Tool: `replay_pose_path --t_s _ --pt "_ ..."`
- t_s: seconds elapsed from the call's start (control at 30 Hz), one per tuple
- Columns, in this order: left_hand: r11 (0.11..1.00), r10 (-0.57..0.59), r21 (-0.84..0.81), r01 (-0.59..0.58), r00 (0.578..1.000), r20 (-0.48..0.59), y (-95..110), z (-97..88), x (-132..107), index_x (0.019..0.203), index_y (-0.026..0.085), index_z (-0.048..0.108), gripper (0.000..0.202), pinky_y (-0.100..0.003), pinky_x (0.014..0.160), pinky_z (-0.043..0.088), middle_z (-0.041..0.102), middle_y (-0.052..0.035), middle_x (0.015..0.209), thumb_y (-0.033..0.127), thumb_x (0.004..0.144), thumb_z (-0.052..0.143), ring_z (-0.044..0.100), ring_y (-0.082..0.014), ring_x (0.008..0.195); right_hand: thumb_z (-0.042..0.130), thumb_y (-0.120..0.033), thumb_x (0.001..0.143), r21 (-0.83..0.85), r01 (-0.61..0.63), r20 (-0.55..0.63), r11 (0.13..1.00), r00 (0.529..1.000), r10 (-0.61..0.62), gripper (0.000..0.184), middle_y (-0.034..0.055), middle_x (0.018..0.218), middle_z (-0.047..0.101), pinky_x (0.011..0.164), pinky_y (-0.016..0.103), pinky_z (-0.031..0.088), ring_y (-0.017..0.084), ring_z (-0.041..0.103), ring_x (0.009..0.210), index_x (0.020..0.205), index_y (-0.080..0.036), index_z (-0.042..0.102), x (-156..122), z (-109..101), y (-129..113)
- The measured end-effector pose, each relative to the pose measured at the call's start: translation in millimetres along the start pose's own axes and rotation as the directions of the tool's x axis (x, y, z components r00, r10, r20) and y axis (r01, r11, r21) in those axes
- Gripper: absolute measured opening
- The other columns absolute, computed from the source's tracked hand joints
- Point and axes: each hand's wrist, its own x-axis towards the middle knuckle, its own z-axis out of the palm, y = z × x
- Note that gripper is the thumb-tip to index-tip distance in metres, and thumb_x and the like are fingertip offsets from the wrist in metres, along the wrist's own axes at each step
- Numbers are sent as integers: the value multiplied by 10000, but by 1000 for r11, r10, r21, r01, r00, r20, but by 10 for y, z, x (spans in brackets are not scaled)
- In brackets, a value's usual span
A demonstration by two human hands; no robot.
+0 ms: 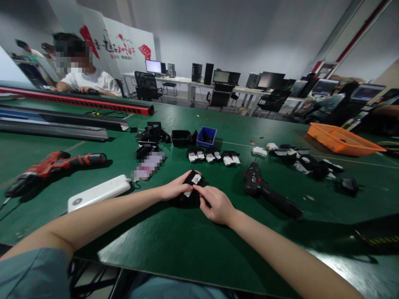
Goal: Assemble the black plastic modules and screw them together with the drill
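Note:
A small black part with a white label [193,180] sits between both hands near the table's middle. My left hand [175,189] is curled round its left side and holds it. My right hand [215,203] pinches its lower right edge with thumb and forefinger. Just beyond lie three similar black-and-white parts [213,156] in a row. A black power screwdriver [268,192] lies to the right of my right hand.
On the green table [174,241]: a red drill [52,165] and white box [98,193] at left, a blue bin [206,136] and black bin [181,137] behind, loose parts [307,162] and an orange tray [341,141] at right. A person in white [85,79] sits far left.

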Motion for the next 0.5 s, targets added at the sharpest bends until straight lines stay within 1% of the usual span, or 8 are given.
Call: replay_pose_path --t_s 0.07,0.13,0.17,0.23,0.33,0.43,0.5 --pt "997 0 -83 -1 1000 -12 -12 -6 4 1298 243 441 616 -161 465 417 570 -28 968 188 693 543 522 -101 628 455 -133 878 4 -13 -41 1000 999 13 466 83 976 630 778 378 509 224 598 873 1337 -202 416 -21 -53 46" --pt "983 -15 -183 12 1000 -15 -27 -17 11 1279 236 461 637 -164 477 415 581 -38 990 185 648 529 540 -107 641 479 -125 843 -39 -60 -79 997 995 57 353 82 956 617 775 366 500 222 588 875 1187 -196 504 -59 -149 133" --pt "974 -29 -227 25 999 -13 -35 -25 15 1279 236 464 643 -162 467 405 583 -41 985 193 640 528 548 -111 639 491 -121 823 -83 -93 -77 992 993 87 289 80 932 608 761 360 494 222 581 861 1099 -196 532 -83 -208 185" --pt "955 -56 -293 52 998 -8 -50 -46 27 1295 246 456 642 -154 423 368 579 -45 961 222 658 530 562 -121 626 519 -125 785 -195 -163 -31 967 987 160 203 72 881 586 717 345 477 217 563 814 974 -194 544 -137 -323 289" --pt "925 -82 -374 74 997 -5 -70 -87 52 1312 253 438 617 -144 382 340 572 -56 968 274 702 533 597 -149 658 562 -145 759 -332 -245 58 911 959 279 159 60 849 572 666 326 450 204 547 756 909 -192 539 -204 -427 407" --pt "895 -111 -436 92 994 -19 -86 -115 74 1317 246 417 596 -148 381 359 580 -67 977 311 735 527 612 -162 678 577 -155 777 -378 -310 77 872 929 363 99 45 816 566 605 299 421 188 543 719 846 -201 525 -236 -427 477" --pt "892 -130 -443 89 990 -63 -92 -112 79 1313 246 409 583 -155 391 371 585 -64 961 318 745 520 610 -162 678 575 -157 802 -367 -341 68 866 918 390 77 37 799 562 571 280 401 176 543 703 813 -205 516 -242 -403 509"
